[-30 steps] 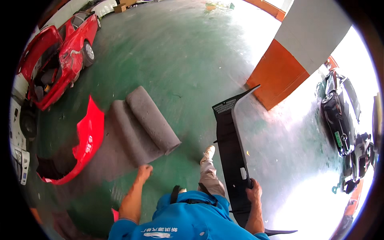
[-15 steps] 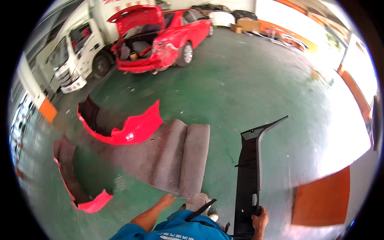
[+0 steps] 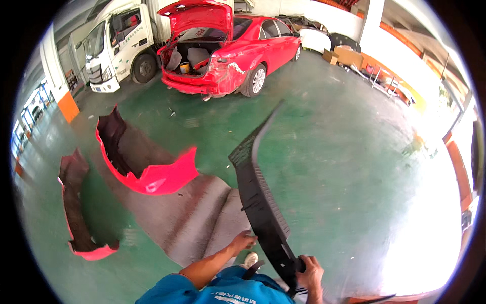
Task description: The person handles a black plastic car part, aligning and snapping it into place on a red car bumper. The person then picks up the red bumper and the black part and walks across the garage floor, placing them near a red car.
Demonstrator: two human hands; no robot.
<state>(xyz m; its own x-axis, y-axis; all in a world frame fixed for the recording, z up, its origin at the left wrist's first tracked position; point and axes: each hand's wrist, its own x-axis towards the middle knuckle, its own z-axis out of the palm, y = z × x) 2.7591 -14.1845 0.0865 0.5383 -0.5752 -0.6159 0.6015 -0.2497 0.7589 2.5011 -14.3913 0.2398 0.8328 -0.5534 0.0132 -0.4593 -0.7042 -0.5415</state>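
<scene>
Right hand (image 3: 310, 271) is clenched around the lower end of a long black plastic trim panel (image 3: 260, 200), which slants up over the green floor (image 3: 344, 167). Left hand (image 3: 243, 239), fingers loosely curled, touches the panel's edge. Grey carpet (image 3: 202, 218) and two red bumpers (image 3: 147, 169) lie to the left.

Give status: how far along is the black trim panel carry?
Done: two red bumper covers lie on the green floor, one on a grey mat. In hand: right hand grips the long black trim panel; left hand touches its edge. Left: the panel is not set down; the red car sits rear-open, bumper off.
</scene>
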